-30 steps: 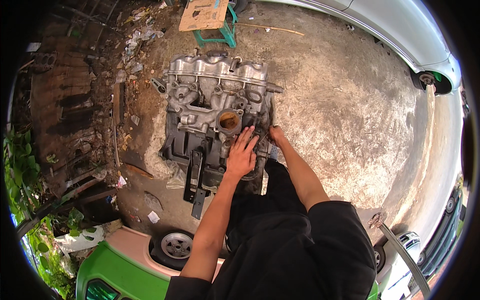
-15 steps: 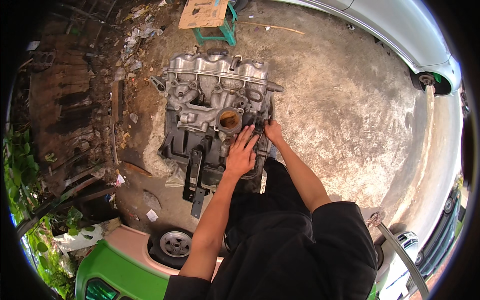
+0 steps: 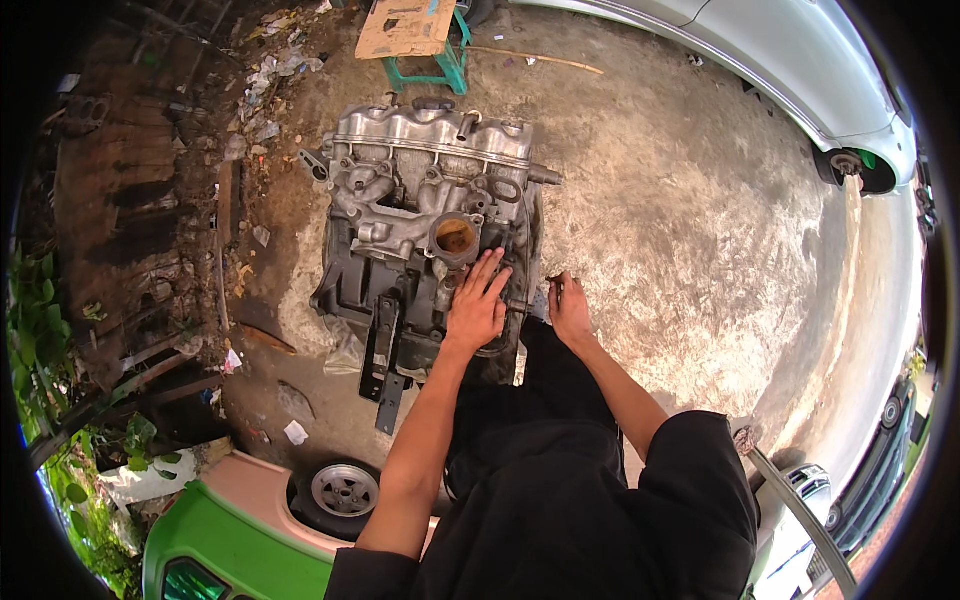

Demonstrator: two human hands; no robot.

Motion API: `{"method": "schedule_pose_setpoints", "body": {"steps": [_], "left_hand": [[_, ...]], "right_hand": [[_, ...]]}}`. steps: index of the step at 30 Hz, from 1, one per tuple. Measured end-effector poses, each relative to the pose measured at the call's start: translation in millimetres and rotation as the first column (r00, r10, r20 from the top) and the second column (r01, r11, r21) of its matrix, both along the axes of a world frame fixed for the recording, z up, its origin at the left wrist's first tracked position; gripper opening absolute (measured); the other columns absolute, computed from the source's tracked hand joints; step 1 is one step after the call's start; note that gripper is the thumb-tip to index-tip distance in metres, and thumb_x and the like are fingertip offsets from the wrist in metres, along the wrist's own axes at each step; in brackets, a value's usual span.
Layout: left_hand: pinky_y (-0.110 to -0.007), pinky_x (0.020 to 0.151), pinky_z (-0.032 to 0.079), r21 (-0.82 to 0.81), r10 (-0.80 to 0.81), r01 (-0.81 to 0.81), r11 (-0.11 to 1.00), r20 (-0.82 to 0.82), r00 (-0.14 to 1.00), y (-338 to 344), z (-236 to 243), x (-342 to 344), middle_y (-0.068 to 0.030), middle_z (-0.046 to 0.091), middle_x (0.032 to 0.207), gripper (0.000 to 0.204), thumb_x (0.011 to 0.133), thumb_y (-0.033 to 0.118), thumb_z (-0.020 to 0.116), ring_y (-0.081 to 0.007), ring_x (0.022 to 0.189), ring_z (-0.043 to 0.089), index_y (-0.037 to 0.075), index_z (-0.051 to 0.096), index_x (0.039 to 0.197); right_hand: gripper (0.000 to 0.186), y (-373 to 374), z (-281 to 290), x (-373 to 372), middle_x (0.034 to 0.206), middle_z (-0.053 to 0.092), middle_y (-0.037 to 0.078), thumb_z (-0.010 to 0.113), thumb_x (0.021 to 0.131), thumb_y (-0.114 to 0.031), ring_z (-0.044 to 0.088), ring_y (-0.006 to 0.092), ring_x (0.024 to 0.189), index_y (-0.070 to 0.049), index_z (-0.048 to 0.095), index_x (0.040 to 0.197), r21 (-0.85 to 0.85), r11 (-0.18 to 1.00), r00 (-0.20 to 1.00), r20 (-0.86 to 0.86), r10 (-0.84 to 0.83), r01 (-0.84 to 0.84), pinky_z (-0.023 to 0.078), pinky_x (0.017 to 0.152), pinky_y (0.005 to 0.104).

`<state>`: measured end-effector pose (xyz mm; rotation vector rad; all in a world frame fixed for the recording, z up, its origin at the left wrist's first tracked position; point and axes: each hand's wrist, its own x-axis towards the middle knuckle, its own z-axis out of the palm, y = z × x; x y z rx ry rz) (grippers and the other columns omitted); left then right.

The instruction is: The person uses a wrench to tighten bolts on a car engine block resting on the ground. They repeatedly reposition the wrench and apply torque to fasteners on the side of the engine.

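Note:
A grey metal car engine point(image 3: 430, 150) stands on the ground in front of me, its ribbed cover at the far end and a round brown-lined intake opening point(image 3: 455, 237) near its middle. My left hand point(image 3: 478, 305) lies flat on the engine's near right part, just below that opening, fingers stretched out. Off the engine's right side, my right hand point(image 3: 571, 312) is closed in a pinch, apart from the metal. A small dark part point(image 3: 553, 281) shows at its fingertips, too small to name. A black slotted bracket point(image 3: 384, 350) sticks out from the engine's near side.
A green stool with a board point(image 3: 405, 28) stands beyond the engine. Wooden planks and litter point(image 3: 275, 100) line the left. A silver car point(image 3: 780, 70) is parked at far right, a green and pink vehicle point(image 3: 240, 530) at near left. A pole point(image 3: 800, 510) slants at near right.
My right hand has moved away from the engine's right side, toward me and to the right, with the small dark part in its fingers. My left hand stays resting on the engine.

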<state>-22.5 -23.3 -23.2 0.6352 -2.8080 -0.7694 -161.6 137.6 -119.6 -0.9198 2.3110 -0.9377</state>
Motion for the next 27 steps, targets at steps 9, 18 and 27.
{"method": "schedule_pose_setpoints", "body": {"steps": [9, 18, 27], "left_hand": [[-0.050, 0.118, 0.026, 0.006, 0.005, -0.005, 1.000, 0.033, 0.999, 0.2, 0.9, -0.5, -0.0066, 0.032, 0.159, 0.055, 0.078, 0.010, 0.055, -0.0267, 0.146, 0.030, 0.010, 0.053, 0.134], [-0.053, 0.117, 0.025, 0.052, 0.011, -0.010, 0.999, -0.020, 1.000, 0.6, -3.7, 0.3, -0.0079, 0.034, 0.157, 0.057, 0.077, 0.010, 0.053, -0.0283, 0.146, 0.031, 0.011, 0.053, 0.134], [-0.051, 0.116, 0.029, 0.006, -0.009, 0.009, 1.000, 0.022, 1.000, -0.9, -2.0, 0.2, -0.0073, 0.032, 0.159, 0.055, 0.079, 0.010, 0.054, -0.0269, 0.146, 0.030, 0.009, 0.053, 0.135]], "right_hand": [[0.040, -30.2, -71.8, -31.6, 0.070, 0.067, 0.014, 0.050, 0.104, -0.032, 0.063, 0.0251, 0.061, 0.006, 0.059, 0.094, -0.005, 0.972, 0.878, 0.429, -0.211, 0.236, 0.050, 0.059, 0.0389], [0.052, -73.3, -122.7, -32.1, 0.090, 0.068, 0.026, 0.048, 0.100, -0.042, 0.069, 0.0390, 0.086, 0.006, 0.065, 0.102, 0.321, 0.919, 0.682, 0.621, -0.387, 0.230, 0.052, 0.078, 0.0475], [0.050, -92.1, -172.3, -33.1, 0.111, 0.065, 0.032, 0.051, 0.096, -0.037, 0.062, 0.0448, 0.110, 0.009, 0.064, 0.112, 0.415, 0.902, 0.685, 0.622, -0.379, 0.121, 0.049, 0.093, 0.0484]]}}
